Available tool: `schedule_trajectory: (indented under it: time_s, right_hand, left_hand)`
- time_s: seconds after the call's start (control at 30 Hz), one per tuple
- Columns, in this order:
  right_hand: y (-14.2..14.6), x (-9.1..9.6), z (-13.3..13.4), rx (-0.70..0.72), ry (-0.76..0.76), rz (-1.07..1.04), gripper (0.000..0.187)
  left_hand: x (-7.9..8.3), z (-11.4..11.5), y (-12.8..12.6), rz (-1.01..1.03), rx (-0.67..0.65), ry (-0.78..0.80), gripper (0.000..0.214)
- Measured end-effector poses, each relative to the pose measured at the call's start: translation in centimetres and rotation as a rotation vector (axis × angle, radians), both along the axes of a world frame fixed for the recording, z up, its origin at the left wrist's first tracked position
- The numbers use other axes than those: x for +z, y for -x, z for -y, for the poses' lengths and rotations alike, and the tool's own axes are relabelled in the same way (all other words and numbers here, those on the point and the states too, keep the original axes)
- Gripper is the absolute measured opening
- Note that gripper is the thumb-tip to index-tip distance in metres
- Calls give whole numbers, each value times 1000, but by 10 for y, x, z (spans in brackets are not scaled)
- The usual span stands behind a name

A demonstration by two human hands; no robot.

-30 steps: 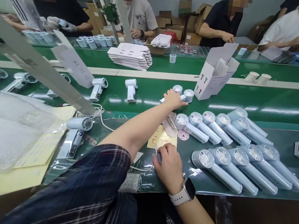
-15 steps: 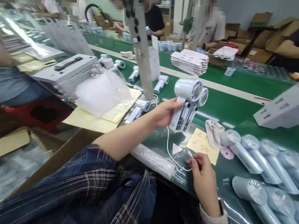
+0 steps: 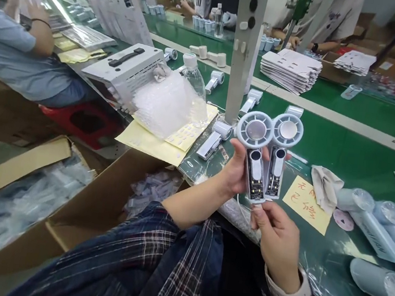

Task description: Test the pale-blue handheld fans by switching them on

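My left hand (image 3: 236, 170) is closed around two light-blue handheld fans held side by side, the nearer fan (image 3: 254, 163) and the farther fan (image 3: 277, 170). Their round heads point up, and the open handles show dark circuit boards towards me. At the bottom end of the nearer fan's handle, my right hand (image 3: 278, 239) pinches the plug of a white cable (image 3: 242, 209). The fingers hide the plug, so I cannot tell whether it is seated in the handle. To the left, another open-handled fan (image 3: 214, 139) lies on the green table.
Wrapped fans (image 3: 377, 235) lie at the right beside a yellow note (image 3: 306, 203) and a cloth (image 3: 325, 184). A metal post (image 3: 241, 76) rises behind the fans. Cardboard boxes (image 3: 75, 219) stand lower left. A co-worker's arm (image 3: 39, 35) is at the left, and others sit across the table.
The two fans have come down and turned so their boards face me. My right hand has brought the cable's plug up to the nearer fan's handle end. The view has swung left.
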State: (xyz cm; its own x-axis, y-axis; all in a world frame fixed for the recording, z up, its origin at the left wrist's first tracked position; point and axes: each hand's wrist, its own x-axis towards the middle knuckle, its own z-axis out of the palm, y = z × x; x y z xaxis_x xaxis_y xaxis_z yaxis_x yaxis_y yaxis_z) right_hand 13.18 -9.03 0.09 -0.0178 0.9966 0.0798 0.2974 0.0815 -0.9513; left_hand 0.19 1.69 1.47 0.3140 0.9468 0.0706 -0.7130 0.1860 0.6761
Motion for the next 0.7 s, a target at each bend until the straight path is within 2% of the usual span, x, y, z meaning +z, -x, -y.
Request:
schedule_trajectory:
  time_s: [0.13, 0.27, 0.37, 0.47, 0.57, 0.7]
  right_hand:
    - [13, -6, 2, -28, -19, -58, 39]
    - [25, -12, -1, -96, 35, -213, 44]
    - [26, -9, -5, 0, -12, -76, 43]
    - [19, -1, -8, 79, -144, 118, 42]
    - [15, 1, -8, -62, -158, 149, 43]
    - [25, -4, -1, -164, -21, 18, 45]
  left_hand:
    - [-6, 2, 1, -62, 5, -19, 93]
    - [-11, -1, 7, -50, 102, -32, 92]
    - [-9, -3, 15, -32, 89, -11, 93]
    - [-4, -4, 23, 61, 56, 34, 93]
    - [-2, -4, 26, 134, 34, 39, 91]
    - [-6, 0, 24, 101, -4, 19, 94]
